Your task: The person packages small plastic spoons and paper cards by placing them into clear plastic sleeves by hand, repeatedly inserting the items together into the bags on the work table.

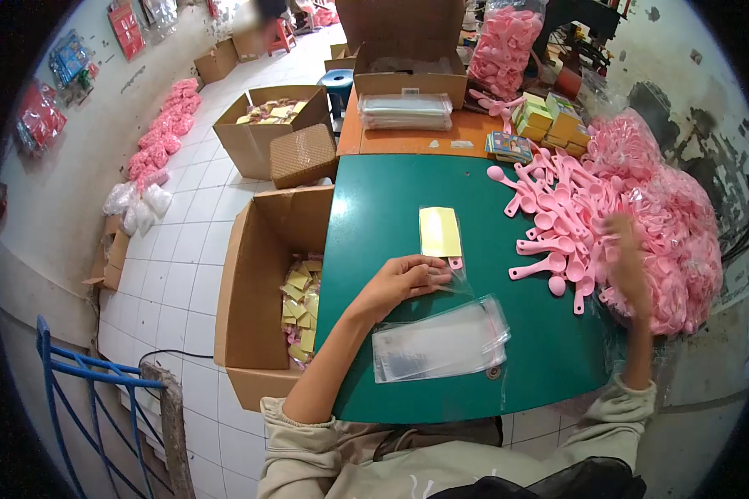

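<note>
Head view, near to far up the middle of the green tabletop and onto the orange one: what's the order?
Stack of clear sleeves → left hand → yellow card → bundle of clear sleeves → open cardboard box.

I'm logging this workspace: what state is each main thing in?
Left hand: fingers touching small clear plastic bag
Yellow rectangular card: flat, inside that bag
Right hand: blurred, grip unclear
Flat clear plastic bags: stacked, overlapping
Pink plastic spoons: loose, heaped
Brown cardboard box beside green table: open, holding yellow-carded packets
Brown cardboard box beyond it: open, packets inside
Brown cardboard box on orange table: open, lid raised
</note>
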Demonstrator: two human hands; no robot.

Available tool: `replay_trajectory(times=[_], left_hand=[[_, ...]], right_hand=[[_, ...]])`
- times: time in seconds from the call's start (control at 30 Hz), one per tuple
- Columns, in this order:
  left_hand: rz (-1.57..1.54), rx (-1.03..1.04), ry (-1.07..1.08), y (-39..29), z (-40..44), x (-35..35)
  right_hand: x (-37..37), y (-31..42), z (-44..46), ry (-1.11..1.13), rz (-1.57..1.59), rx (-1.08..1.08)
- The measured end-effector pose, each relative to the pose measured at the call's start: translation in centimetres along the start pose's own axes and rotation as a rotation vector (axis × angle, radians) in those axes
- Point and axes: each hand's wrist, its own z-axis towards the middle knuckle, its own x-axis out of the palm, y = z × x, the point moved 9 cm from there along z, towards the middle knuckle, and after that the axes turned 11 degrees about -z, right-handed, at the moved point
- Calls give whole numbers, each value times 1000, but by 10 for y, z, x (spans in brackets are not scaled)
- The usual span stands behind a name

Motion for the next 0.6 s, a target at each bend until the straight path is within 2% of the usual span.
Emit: replay_trajectory(times=[0.03,0.07,0.13,0.27,0.37,0.4,0.5,0.6], left_hand=[[-32,1,4,0,-1,0],[-79,7,16,0,-2,1],[-171,20,34,0,-4,2],[-238,67,89,-7,-8,3],[108,235,27,-19,-7,1],[335,293,-141,-25,-8,-5],[685,358,-192,-29,-7,-1],[672,419,-241,-32,-10,-1]], right_hand=[[46,50,11,71,81,-158],[84,88,18,148,-24,-281],[139,115,26,327,214,-3],[171,116,42,173,267,-90],[172,102,43,163,487,46],[172,97,41,155,482,44],[172,91,36,152,516,65],[205,67,22,263,842,351]])
